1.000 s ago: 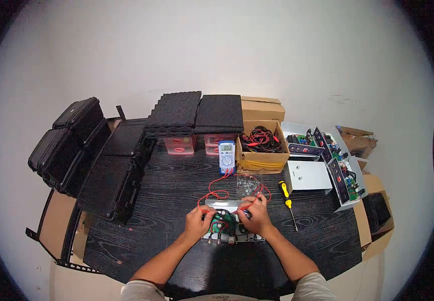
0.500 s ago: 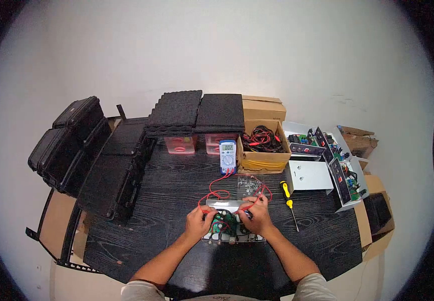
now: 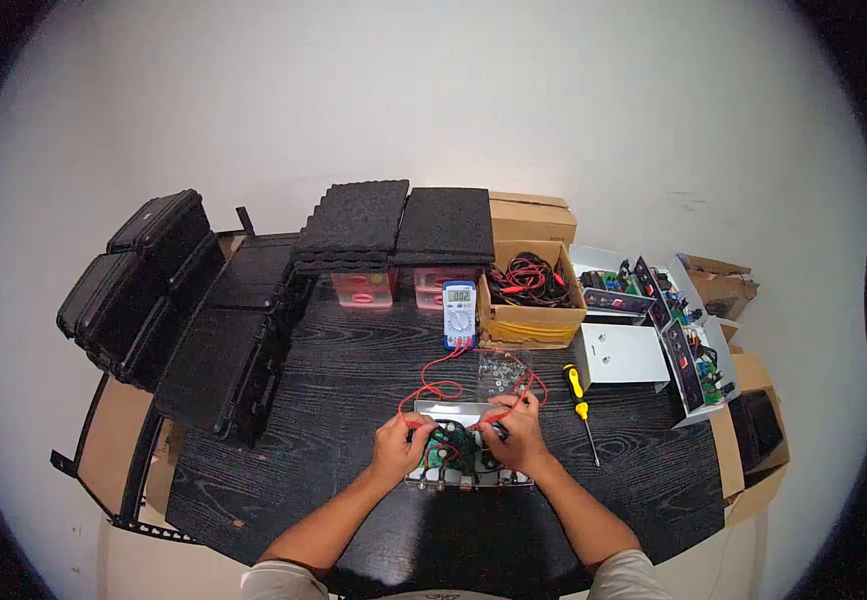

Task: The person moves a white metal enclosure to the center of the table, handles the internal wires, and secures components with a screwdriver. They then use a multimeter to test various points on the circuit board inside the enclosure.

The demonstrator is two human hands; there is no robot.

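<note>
My left hand is closed on a red multimeter probe at the left side of an open metal housing. A second red probe is pinched in my right hand over the housing's right side. Between the hands lies a green circuit board with wires and connectors. Fingers hide both probe tips, so contact cannot be made out. Red leads run back to a blue-and-white multimeter, whose display appears to read 002.
Right of my hands lies a yellow-black screwdriver. Small screws in a clear bag lie behind the housing. A cardboard box of cables, a white cover and opened units stand farther back. Black cases line the left.
The view has shifted very slightly, moving the objects a little right in the picture. Both hands keep their hold on the probes, and the meter's reading looks the same.
</note>
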